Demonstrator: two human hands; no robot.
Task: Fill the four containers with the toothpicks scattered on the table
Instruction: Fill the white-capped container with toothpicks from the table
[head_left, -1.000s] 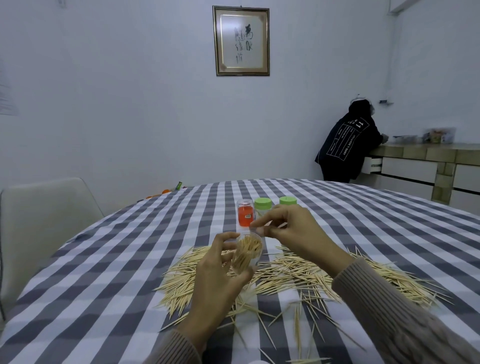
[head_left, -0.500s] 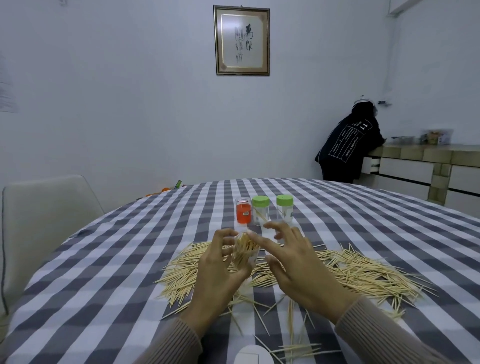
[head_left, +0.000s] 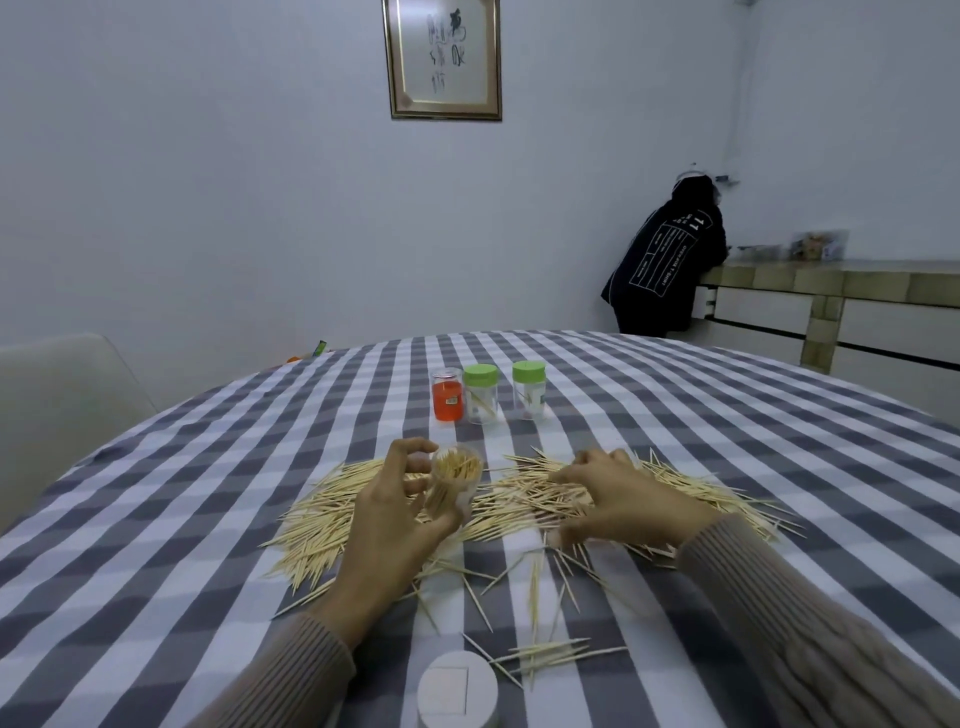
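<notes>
the left hand grasps an open clear jar, tilted and already thick with toothpicks. the right hand rests curled on the toothpicks strewn across the table, apparently pinching up another few; i can't tell if any are caught. next, i'd guess, they go point-first into the jar mouth. three more jars stand further back, two with green lids. a white lid lies by the near edge. checked cloth; framed calligraphy on the wall; someone leans at the counter.
</notes>
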